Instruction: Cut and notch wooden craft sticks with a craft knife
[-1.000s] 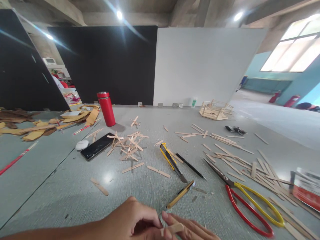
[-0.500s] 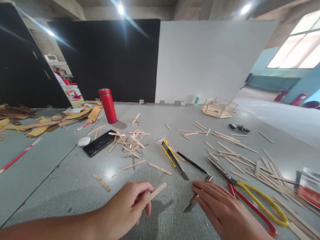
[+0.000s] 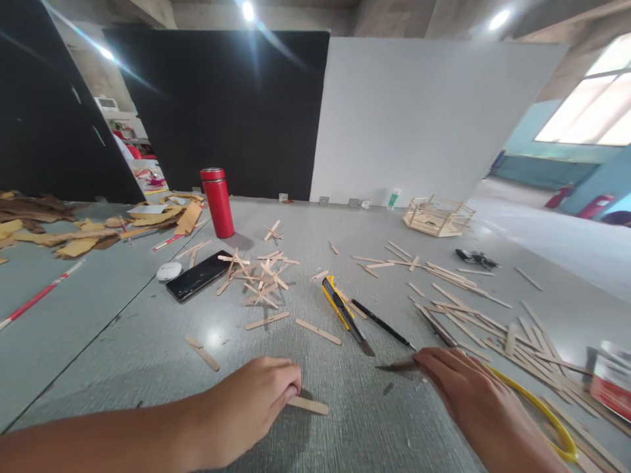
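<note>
My left hand [image 3: 256, 401] rests on the grey table [image 3: 123, 355] with its fingers curled, pinning one end of a flat wooden stick [image 3: 310, 405] that lies on the surface. To the right, my right hand [image 3: 463, 394] is closed round a small knife [image 3: 394, 366]. The knife's dark blade pokes out to the left, just above the table, and looks blurred. The blade tip is a short way to the right of the stick and apart from it. Under my right hand lie scissors [image 3: 547, 417] with a yellow handle loop.
A yellow utility knife [image 3: 340, 307] and a black pen [image 3: 382, 323] lie just beyond my hands. Loose sticks [image 3: 256, 279] are scattered in the middle and at right. Farther off are a phone [image 3: 200, 276], a red flask [image 3: 217, 202], a stick frame [image 3: 436, 215] and cardboard scraps [image 3: 79, 240].
My left hand has lowered the stick from a raised tilt to flat on the table. My right hand has closed on the small knife and lifted it, blade pointing left.
</note>
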The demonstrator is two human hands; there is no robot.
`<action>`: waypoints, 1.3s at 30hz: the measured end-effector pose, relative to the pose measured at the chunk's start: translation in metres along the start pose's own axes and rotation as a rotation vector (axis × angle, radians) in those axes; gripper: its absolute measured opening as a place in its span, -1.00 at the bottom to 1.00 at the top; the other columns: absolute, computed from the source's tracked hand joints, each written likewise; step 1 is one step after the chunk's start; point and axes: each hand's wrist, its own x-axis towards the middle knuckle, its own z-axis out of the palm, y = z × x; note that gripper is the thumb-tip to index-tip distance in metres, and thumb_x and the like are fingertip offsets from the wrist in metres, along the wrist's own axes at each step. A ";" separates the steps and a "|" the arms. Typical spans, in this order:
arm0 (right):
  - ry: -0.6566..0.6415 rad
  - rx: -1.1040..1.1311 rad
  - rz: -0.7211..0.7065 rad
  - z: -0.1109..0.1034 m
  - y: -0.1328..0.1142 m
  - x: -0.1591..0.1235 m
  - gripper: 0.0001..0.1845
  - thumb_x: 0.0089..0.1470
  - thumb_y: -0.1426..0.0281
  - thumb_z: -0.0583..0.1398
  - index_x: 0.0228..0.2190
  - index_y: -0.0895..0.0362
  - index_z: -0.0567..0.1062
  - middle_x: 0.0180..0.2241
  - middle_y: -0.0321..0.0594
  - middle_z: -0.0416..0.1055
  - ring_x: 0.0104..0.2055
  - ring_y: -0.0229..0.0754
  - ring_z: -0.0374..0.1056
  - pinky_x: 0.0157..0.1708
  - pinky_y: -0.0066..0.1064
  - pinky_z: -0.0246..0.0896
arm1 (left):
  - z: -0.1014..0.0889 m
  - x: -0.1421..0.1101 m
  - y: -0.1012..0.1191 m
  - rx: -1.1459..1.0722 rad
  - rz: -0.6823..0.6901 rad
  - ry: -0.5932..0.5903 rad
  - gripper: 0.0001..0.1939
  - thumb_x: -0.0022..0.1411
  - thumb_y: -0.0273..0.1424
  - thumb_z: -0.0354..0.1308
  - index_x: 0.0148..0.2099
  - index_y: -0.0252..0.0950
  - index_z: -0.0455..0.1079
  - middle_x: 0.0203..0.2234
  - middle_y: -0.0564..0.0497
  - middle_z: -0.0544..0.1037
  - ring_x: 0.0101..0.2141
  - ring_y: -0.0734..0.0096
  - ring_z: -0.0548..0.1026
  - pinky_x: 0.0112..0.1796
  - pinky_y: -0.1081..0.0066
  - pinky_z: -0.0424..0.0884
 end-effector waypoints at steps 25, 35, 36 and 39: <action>-0.045 -0.075 -0.067 0.029 0.034 0.039 -0.75 0.38 0.31 0.12 -0.03 0.15 0.51 -0.10 -0.13 0.53 -0.12 -0.09 0.50 -0.10 -0.13 0.43 | -0.026 -0.035 0.027 0.420 -0.016 -0.109 -0.80 0.40 -0.46 0.14 -0.02 -0.33 0.56 -0.15 -0.18 0.65 -0.13 -0.05 0.61 -0.16 0.13 0.51; -0.238 -0.092 0.009 0.046 0.043 0.041 -0.73 0.32 0.28 0.24 -0.02 0.15 0.50 -0.07 -0.16 0.51 -0.17 -0.13 0.50 -0.20 -0.19 0.48 | -0.050 0.014 -0.052 0.369 -0.233 0.221 -0.81 0.46 -0.40 0.10 -0.10 -0.36 0.53 -0.26 -0.12 0.60 -0.18 0.14 0.58 -0.12 0.14 0.50; -0.246 -0.096 0.022 0.044 0.042 0.041 -0.73 0.32 0.27 0.24 -0.01 0.14 0.50 -0.05 -0.14 0.51 -0.15 -0.13 0.50 -0.18 -0.18 0.48 | -0.047 0.018 -0.057 0.367 -0.228 0.218 -0.80 0.45 -0.36 0.15 0.00 -0.34 0.50 -0.13 -0.12 0.58 -0.13 0.16 0.57 -0.10 0.12 0.52; -0.232 -0.124 0.097 0.029 0.044 0.043 -0.74 0.34 0.27 0.22 0.00 0.09 0.51 0.01 -0.13 0.49 -0.11 -0.12 0.49 -0.13 -0.18 0.47 | -0.037 0.025 -0.065 0.348 -0.215 0.204 -0.64 0.42 -0.28 0.21 0.18 -0.30 0.38 0.08 -0.14 0.49 -0.04 0.16 0.55 -0.07 0.08 0.54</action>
